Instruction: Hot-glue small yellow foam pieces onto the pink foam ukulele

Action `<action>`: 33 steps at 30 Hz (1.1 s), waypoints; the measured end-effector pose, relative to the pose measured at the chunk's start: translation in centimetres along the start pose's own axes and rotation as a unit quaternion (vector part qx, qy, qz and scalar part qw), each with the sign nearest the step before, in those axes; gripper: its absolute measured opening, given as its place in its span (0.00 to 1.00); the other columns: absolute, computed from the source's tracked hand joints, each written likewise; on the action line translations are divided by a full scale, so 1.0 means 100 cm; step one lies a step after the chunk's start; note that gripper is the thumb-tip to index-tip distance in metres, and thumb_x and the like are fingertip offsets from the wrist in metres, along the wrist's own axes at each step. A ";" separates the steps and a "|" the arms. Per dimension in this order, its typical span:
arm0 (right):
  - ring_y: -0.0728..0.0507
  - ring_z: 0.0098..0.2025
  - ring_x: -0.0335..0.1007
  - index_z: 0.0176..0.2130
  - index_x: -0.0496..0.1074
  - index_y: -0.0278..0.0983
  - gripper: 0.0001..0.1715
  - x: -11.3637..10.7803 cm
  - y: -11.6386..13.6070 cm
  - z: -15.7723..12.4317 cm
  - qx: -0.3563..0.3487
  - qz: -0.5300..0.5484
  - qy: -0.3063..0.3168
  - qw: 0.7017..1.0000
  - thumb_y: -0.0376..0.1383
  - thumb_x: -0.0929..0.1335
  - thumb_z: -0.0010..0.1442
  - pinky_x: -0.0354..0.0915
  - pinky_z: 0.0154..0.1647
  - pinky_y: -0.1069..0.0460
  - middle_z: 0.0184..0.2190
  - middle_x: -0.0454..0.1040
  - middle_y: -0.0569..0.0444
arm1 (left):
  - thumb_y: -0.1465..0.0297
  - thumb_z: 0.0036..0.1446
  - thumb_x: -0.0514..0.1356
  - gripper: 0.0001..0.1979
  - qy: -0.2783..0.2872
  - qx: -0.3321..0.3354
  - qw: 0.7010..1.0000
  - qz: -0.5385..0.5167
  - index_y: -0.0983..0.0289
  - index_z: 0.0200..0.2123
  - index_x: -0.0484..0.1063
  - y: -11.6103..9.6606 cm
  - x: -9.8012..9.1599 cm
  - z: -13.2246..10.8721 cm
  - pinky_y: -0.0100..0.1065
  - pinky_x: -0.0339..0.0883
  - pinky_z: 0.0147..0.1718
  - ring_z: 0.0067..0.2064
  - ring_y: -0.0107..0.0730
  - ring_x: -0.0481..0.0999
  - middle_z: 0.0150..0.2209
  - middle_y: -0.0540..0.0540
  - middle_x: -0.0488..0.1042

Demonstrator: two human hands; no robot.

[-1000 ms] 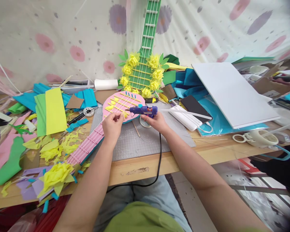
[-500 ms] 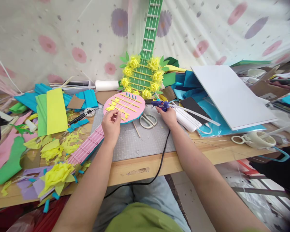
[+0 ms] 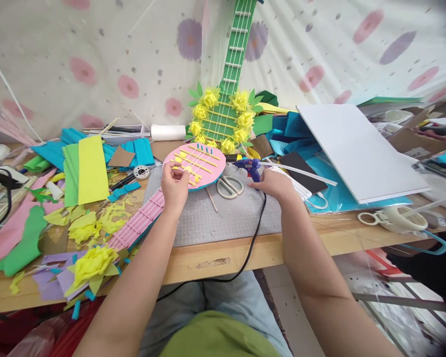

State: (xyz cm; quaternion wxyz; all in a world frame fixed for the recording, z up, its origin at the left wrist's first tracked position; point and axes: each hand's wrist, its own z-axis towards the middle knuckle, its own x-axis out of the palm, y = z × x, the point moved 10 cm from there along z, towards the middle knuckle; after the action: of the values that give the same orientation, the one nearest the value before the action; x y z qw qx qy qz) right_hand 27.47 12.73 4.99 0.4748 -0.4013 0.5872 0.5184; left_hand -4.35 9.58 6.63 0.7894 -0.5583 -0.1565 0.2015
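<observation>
A pink paper guitar (image 3: 198, 163) with yellow strips and leaf shapes lies on a grey cutting mat (image 3: 223, 213). My left hand (image 3: 174, 184) rests on the lower edge of its round body, fingers pinched on a small yellow piece. My right hand (image 3: 274, 182) sits just right of a blue hot glue gun (image 3: 250, 167) that stands on the mat, its black cord (image 3: 253, 233) running off the table edge. The fingers curl near the gun's handle; whether they still grip it is unclear. White-handled scissors (image 3: 229, 186) lie between the two hands.
A green paper guitar (image 3: 228, 94) with yellow flowers leans on the flowered cloth behind. Coloured paper sheets and yellow scraps (image 3: 85, 223) cover the left of the table. A white board (image 3: 357, 148), a black phone (image 3: 303, 171) and a tape dispenser (image 3: 397, 218) lie to the right.
My right hand carried the glue gun from the pink guitar's body to the right and stood it on the mat. The left hand stayed on the guitar body.
</observation>
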 end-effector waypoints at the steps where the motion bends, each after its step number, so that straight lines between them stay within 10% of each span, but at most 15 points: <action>1: 0.39 0.32 0.67 0.28 0.66 0.38 0.19 0.003 0.010 -0.005 -0.026 0.016 0.035 0.999 0.49 0.71 0.48 0.58 0.31 0.48 0.27 0.72 0.49 | 0.76 0.44 0.58 0.11 0.000 -0.002 1.000 0.001 0.60 0.34 0.65 0.000 0.000 0.000 0.26 0.64 0.26 0.23 0.22 0.67 0.20 0.43 0.63; 10: 0.50 0.26 0.57 0.22 0.57 0.39 0.16 -0.028 0.122 -0.042 -0.322 0.328 -0.032 0.888 0.43 0.66 0.53 0.54 0.28 0.53 0.21 0.62 0.58 | 0.69 0.43 0.62 0.05 0.083 -0.052 0.994 -0.048 0.63 0.26 0.69 0.000 0.028 -0.005 0.28 0.67 0.23 0.23 0.24 0.70 0.21 0.47 0.70; 20: 0.50 0.27 0.59 0.26 0.59 0.40 0.16 -0.011 0.119 -0.031 -0.271 0.480 -0.038 0.833 0.45 0.68 0.51 0.58 0.27 0.54 0.25 0.64 0.58 | 0.70 0.41 0.65 0.10 0.140 -0.092 0.984 -0.060 0.66 0.29 0.73 0.000 0.042 -0.016 0.34 0.72 0.29 0.30 0.31 0.76 0.27 0.54 0.76; 29: 0.51 0.22 0.59 0.33 0.67 0.38 0.12 -0.011 0.129 -0.045 -0.358 0.420 0.042 0.833 0.44 0.68 0.55 0.55 0.26 0.54 0.17 0.59 0.63 | 0.68 0.45 0.62 0.06 0.140 0.051 0.966 0.212 0.64 0.26 0.75 -0.023 0.039 -0.005 0.31 0.62 0.29 0.28 0.30 0.69 0.23 0.51 0.69; 33: 0.50 0.29 0.65 0.41 0.67 0.39 0.15 -0.016 0.128 -0.043 -0.375 0.436 0.034 0.818 0.41 0.69 0.53 0.59 0.28 0.54 0.30 0.70 0.57 | 0.65 0.46 0.61 0.08 0.176 0.029 0.940 0.292 0.63 0.28 0.77 -0.022 0.041 -0.001 0.31 0.61 0.31 0.33 0.32 0.72 0.28 0.52 0.74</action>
State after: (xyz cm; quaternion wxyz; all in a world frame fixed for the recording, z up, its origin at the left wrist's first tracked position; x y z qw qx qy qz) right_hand 14.91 10.28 9.55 -0.0079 -0.2677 0.4770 0.8371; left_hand -0.36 10.85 8.77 0.7264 -0.5830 0.1606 0.3267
